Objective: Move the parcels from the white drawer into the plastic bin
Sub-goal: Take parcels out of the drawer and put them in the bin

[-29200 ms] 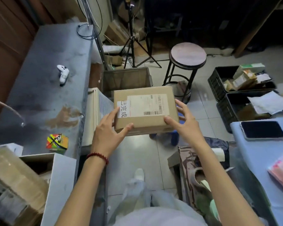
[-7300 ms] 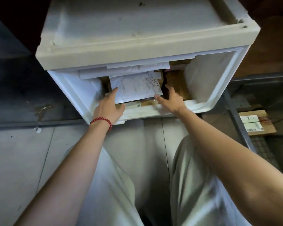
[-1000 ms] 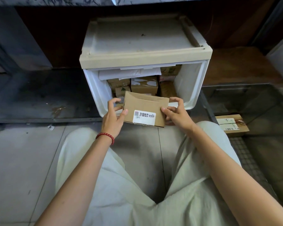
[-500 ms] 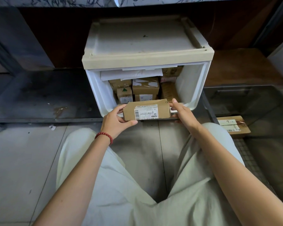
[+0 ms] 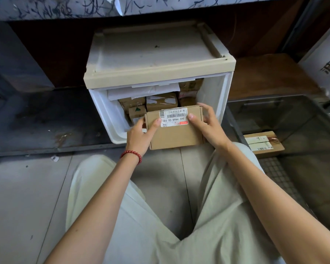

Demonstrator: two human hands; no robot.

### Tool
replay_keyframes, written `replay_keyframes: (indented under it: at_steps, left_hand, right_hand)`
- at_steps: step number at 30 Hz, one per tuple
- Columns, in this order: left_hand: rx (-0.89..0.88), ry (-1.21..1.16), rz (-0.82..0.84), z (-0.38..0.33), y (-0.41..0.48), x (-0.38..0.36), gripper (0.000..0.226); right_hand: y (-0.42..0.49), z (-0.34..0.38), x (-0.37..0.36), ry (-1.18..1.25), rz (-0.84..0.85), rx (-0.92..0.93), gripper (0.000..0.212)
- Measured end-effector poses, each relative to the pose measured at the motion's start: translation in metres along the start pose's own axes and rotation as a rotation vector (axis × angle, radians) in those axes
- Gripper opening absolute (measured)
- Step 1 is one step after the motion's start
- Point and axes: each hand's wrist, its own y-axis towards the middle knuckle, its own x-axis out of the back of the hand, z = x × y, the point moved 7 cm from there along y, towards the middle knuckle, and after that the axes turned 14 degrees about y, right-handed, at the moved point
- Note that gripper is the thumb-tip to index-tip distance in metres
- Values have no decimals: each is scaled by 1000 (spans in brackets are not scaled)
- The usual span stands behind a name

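Left hand (image 5: 139,137): grips the box's left edge, thumb on top.
Right hand (image 5: 208,124): grips the right edge.
Box (image 5: 176,132): held just above the drawer's (image 5: 211,96) front lip.
Bin (image 5: 297,119): right of the drawer, one parcel (image 5: 263,144) inside.

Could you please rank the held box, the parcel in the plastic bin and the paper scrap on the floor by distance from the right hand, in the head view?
1. Held box: gripped by the right hand, centre.
2. Parcel: to the right, inside the plastic bin.
3. Paper scrap: far left on the floor.
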Motion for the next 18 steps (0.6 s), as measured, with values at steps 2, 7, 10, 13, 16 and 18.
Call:
replay_keyframes:
  at_steps: [2,7,10,13,16,18]
  left_hand:
    - [-63,11,36,-23,5,-9,54]
    - [-287,177,73,-97,16,-50,64]
    - [-390,345,113,-139,16,-87,74]
    - [-521,501,134,-177,10,-128,70]
    - [-654,614,171,-198,5,-167,59]
    - [-746,650,217,-206,0,-192,53]
  right_hand:
    - [-2,14,17,-15,-47,55,59]
    - [-17,36,87,44,-296,123,52]
    - [-36,40,135,55,-454,131,52]
    - [-63,29,191,88,-626,118,55]
    - [-93,3,241,164,-835,55,49]
    - [-115,-19,271,214,-1003,-16,50]
